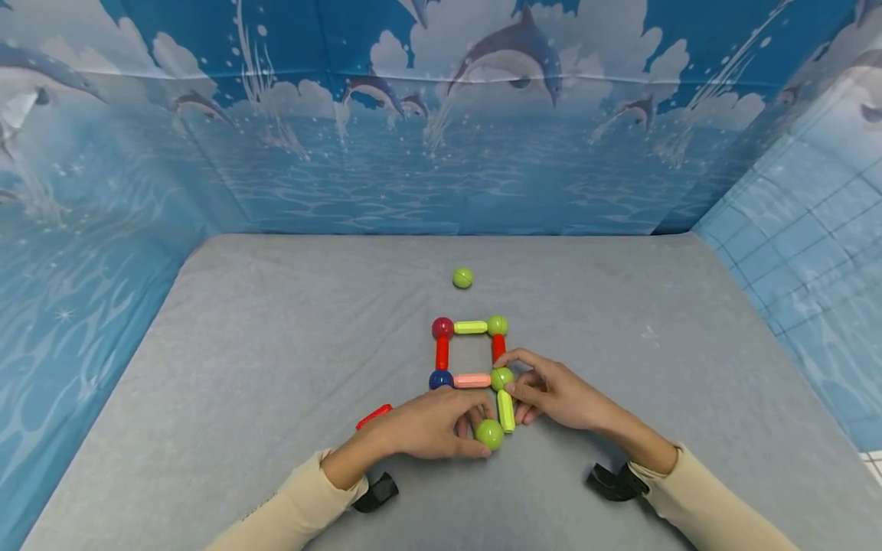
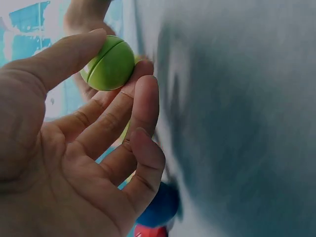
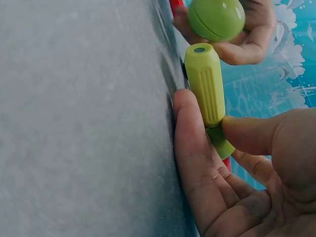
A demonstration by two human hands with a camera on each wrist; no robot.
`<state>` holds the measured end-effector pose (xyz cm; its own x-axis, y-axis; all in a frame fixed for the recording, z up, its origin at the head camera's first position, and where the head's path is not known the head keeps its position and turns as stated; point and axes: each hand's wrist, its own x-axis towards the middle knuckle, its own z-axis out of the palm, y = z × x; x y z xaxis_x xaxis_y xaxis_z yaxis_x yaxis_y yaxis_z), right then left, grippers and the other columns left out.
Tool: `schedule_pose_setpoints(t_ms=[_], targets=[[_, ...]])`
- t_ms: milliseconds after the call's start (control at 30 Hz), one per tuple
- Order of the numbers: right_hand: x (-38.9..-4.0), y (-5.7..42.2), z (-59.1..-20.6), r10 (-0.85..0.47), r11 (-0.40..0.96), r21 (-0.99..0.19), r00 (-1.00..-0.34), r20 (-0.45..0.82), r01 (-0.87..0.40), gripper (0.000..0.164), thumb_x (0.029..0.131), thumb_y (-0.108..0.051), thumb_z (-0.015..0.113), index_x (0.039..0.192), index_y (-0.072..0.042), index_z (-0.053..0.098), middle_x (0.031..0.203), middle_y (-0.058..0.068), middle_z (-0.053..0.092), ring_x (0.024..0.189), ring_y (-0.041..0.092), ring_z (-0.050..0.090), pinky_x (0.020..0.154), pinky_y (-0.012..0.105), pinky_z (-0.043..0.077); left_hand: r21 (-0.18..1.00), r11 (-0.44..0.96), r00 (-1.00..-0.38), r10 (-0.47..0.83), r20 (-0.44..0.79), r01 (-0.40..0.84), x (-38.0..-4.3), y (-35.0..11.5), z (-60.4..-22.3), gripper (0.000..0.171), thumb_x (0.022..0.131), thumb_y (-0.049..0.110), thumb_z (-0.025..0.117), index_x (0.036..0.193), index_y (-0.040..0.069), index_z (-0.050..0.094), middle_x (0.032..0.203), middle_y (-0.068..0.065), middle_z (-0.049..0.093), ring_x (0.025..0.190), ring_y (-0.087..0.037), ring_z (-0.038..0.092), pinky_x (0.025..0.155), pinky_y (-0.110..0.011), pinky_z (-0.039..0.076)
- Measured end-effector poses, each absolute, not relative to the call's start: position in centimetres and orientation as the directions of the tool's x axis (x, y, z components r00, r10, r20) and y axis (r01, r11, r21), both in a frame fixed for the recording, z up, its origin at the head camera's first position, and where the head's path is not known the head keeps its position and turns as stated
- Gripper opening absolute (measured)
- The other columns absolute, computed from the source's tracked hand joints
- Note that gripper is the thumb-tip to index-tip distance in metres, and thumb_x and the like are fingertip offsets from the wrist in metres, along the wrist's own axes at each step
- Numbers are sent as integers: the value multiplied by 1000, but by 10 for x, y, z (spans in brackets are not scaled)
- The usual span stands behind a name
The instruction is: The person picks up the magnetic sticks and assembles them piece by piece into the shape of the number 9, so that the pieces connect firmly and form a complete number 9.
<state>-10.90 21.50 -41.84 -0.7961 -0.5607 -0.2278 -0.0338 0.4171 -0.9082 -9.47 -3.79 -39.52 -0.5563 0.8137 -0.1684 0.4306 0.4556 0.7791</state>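
Observation:
My left hand (image 1: 434,423) pinches a loose green ball (image 2: 112,64) between thumb and fingertips. Beside that ball is the free end of a yellow-green stick (image 3: 205,84), whose other end joins a green corner ball (image 1: 501,378). The right hand (image 1: 561,390) grips this corner ball, with the thumb right at the joint. From the corner a square runs on: a pink stick (image 1: 472,380), a dark blue ball (image 1: 441,379), a red stick (image 1: 442,353), a crimson ball (image 1: 443,328), another yellow-green stick (image 1: 471,327), a further green ball (image 1: 498,325) and a second red stick (image 1: 499,348).
A single green ball (image 1: 463,278) lies beyond the square on the grey cloth (image 1: 310,306). Partly behind the left hand is a loose red piece (image 1: 374,416). A dolphin-printed curtain (image 1: 455,168) hangs along the back and sides.

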Motion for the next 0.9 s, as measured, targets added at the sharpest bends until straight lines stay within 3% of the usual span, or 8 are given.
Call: schedule_pose_setpoints(t_ms=[333, 667, 900], targets=[[-108, 217, -418, -562, 414, -910, -789, -248, -9, 36, 104, -15, 54, 138, -9, 46, 88, 13, 69, 71, 24, 71, 64, 36, 60, 692, 505, -589, 796, -141, 516, -84, -26, -403, 28, 89, 32, 78, 110, 24, 63, 90, 16, 61, 69, 4, 52, 62, -15, 45], [-108, 215, -419, -571, 407, -913, -784, -242, -15, 37, 104, -15, 55, 139, -8, 46, 88, 13, 70, 72, 23, 71, 65, 36, 60, 663, 536, -642, 759, -108, 523, -77, -21, -407, 32, 83, 32, 83, 103, 21, 61, 83, 17, 61, 63, 5, 50, 56, -15, 42], [-109, 216, -418, -580, 395, -919, -777, -244, -6, 36, 104, -16, 55, 138, -9, 46, 90, 15, 70, 73, 24, 72, 66, 37, 60, 661, 571, -663, 734, -147, 487, -76, -18, -410, 25, 86, 35, 80, 96, 21, 62, 83, 15, 59, 63, 2, 48, 56, -18, 40]])
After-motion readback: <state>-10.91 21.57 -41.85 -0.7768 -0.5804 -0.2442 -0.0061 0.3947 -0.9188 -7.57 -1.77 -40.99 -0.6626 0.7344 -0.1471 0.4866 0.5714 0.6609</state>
